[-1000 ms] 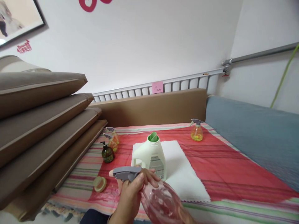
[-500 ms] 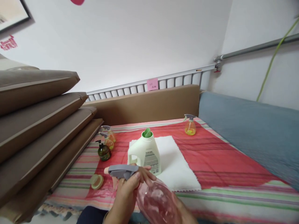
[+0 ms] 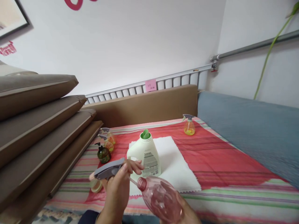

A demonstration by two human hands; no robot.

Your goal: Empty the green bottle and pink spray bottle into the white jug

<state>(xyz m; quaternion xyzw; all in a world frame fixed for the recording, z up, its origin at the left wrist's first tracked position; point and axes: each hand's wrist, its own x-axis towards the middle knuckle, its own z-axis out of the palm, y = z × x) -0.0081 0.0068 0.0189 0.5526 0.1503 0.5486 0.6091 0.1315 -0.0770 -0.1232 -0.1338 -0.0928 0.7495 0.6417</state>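
Observation:
My left hand (image 3: 120, 180) is closed around a grey spray trigger head (image 3: 108, 169). Its thin dip tube (image 3: 133, 181) still runs into the open threaded neck of a pink clear bottle (image 3: 161, 197). Low in the view, my right hand (image 3: 187, 211) wraps round the base of that bottle, which lies tilted with its neck toward my left hand. Just beyond stands a pale green detergent jug (image 3: 146, 155), uncapped, with a green spout in its mouth. A pale round cap (image 3: 96, 186) lies on the cloth, partly hidden behind the trigger head.
The jug stands on a white cloth (image 3: 177, 168) over a red striped cover (image 3: 217, 155). A yellow spray bottle (image 3: 189, 127) is at the back right. A dark pump bottle (image 3: 103, 154) and two spray bottles stand left, beside stacked brown cushions (image 3: 46, 124).
The spray head has come off the bottle's neck and moved left with my left hand. The neck's thread and part of the dip tube now show.

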